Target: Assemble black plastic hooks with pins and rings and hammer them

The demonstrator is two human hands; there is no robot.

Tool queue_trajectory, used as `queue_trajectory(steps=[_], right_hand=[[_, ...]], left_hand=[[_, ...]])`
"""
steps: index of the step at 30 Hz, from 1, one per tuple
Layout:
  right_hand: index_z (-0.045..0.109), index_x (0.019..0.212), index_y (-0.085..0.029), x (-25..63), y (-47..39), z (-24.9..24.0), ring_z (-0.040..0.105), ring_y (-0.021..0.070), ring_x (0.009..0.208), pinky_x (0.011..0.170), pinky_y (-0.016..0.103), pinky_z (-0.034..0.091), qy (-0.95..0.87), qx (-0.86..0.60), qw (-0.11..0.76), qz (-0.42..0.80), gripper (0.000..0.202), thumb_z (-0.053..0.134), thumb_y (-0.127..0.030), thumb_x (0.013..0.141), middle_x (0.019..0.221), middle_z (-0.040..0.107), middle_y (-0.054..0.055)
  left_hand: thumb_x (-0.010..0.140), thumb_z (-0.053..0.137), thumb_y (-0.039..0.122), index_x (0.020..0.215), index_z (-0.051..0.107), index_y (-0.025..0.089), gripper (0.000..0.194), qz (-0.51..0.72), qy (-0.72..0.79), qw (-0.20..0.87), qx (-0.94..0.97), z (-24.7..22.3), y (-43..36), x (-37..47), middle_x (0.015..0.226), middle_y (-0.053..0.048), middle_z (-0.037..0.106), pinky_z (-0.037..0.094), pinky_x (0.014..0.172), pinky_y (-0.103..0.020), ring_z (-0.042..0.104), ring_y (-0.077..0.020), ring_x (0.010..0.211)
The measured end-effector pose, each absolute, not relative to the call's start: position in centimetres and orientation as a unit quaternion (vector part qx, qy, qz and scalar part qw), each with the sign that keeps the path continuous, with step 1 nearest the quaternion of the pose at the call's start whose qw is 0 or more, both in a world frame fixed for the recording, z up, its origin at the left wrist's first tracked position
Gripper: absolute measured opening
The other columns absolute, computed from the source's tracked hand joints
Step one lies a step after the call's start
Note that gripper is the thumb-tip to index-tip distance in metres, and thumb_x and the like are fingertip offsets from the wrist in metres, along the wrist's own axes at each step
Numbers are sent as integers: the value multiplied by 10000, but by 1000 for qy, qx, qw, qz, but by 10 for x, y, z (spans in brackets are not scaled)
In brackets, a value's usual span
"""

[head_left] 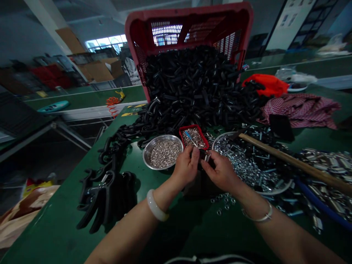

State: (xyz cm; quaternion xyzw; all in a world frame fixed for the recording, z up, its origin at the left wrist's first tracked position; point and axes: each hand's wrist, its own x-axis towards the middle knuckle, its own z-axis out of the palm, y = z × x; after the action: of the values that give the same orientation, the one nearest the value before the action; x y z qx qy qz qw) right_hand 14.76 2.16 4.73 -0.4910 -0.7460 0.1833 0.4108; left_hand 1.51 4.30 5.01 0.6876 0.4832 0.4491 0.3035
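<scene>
- Right hand (224, 172) is pinching a coil spring (207, 157) between thumb and fingers, almost no gap showing.
- Left hand (185, 167) is facing it, fingers curled, thumb extended; cannot tell what it is gripping.
- Spring is sitting between both hands, near the red tray (200, 132).

The green bench (63, 227) bears black clamps (104, 198) at its left and a heap of black plastic parts (170, 117) across its far side. Nearer stand a metal bowl (146, 156), a red tray (204, 136) and a round dish (280, 190); loose nuts (226, 200) lie beside the dish, a checked cloth (310, 106) beyond it.
</scene>
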Motion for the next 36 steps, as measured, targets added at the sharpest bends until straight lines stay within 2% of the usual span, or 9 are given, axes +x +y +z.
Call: queue_trajectory(steps=[8, 14, 21, 26, 30, 32, 33, 35, 36], right_hand=[[493, 913, -158, 154, 28, 35, 576, 202, 761, 665, 318, 424, -787, -482, 319, 218, 263, 388, -395, 869, 822, 621, 103], [487, 850, -185, 157, 30, 35, 558, 161, 748, 690, 293, 422, -814, -431, 252, 297, 235, 321, -343, 900, 798, 597, 56], [475, 857, -148, 150, 24, 35, 551, 175, 700, 643, 292, 402, -805, -517, 162, 244, 157, 375, -269, 845, 780, 596, 97], [508, 818, -161, 149, 33, 26, 560, 164, 777, 715, 283, 420, -795, -475, 221, 306, 192, 358, -276, 854, 827, 604, 82], [536, 932, -169, 147, 41, 12, 537, 131, 555, 562, 265, 444, -690, -520, 227, 450, 266, 393, -376, 848, 640, 574, 2], [526, 1011, -175, 143, 42, 4, 524, 123, 508, 520, 257, 447, -603, -548, 260, 518, 345, 382, -443, 850, 597, 563, -16], [525, 1040, -180, 142, 41, 1, 549, 126, 551, 551, 256, 463, -568, -544, 294, 543, 370, 377, -462, 851, 636, 588, -6], [525, 1087, -195, 141, 40, -3, 597, 129, 710, 671, 253, 481, -528, -516, 356, 573, 397, 354, -473, 863, 787, 641, 25], [524, 1105, -202, 143, 40, -3, 603, 129, 770, 714, 251, 479, -536, -512, 351, 573, 409, 325, -475, 874, 849, 650, 33]], left_hand=[[870, 347, 428, 703, 543, 146, 381, 442, 445, 407, 664, 37, 47, 15, 652, 5, 537, 364, 609, -230, 469, -117, 633], [862, 366, 398, 667, 528, 146, 358, 431, 444, 423, 662, 34, 46, 11, 612, 16, 498, 356, 585, -220, 440, -106, 607], [860, 345, 440, 644, 538, 143, 415, 375, 465, 427, 679, 27, 46, 11, 593, 12, 516, 357, 564, -226, 464, -110, 583], [877, 287, 458, 712, 563, 137, 454, 327, 506, 374, 705, 19, 50, 10, 684, -34, 590, 393, 622, -249, 538, -141, 661], [890, 166, 493, 964, 556, 148, 526, 230, 520, 315, 760, 22, 53, 7, 907, -87, 631, 430, 756, -310, 581, -191, 850], [828, 274, 594, 1175, 455, 148, 594, 189, 526, 241, 793, 23, 50, 7, 1127, -126, 572, 398, 875, -371, 529, -242, 1036], [757, 372, 653, 1249, 386, 136, 714, 174, 530, 199, 806, 23, 47, 8, 1208, -149, 520, 371, 919, -398, 484, -272, 1106], [586, 534, 712, 1312, 294, 98, 980, 154, 541, 135, 816, 21, 41, 10, 1265, -186, 460, 353, 948, -419, 437, -314, 1151], [529, 575, 716, 1319, 278, 88, 1052, 148, 547, 123, 815, 19, 38, 11, 1250, -191, 465, 370, 935, -410, 451, -317, 1134]])
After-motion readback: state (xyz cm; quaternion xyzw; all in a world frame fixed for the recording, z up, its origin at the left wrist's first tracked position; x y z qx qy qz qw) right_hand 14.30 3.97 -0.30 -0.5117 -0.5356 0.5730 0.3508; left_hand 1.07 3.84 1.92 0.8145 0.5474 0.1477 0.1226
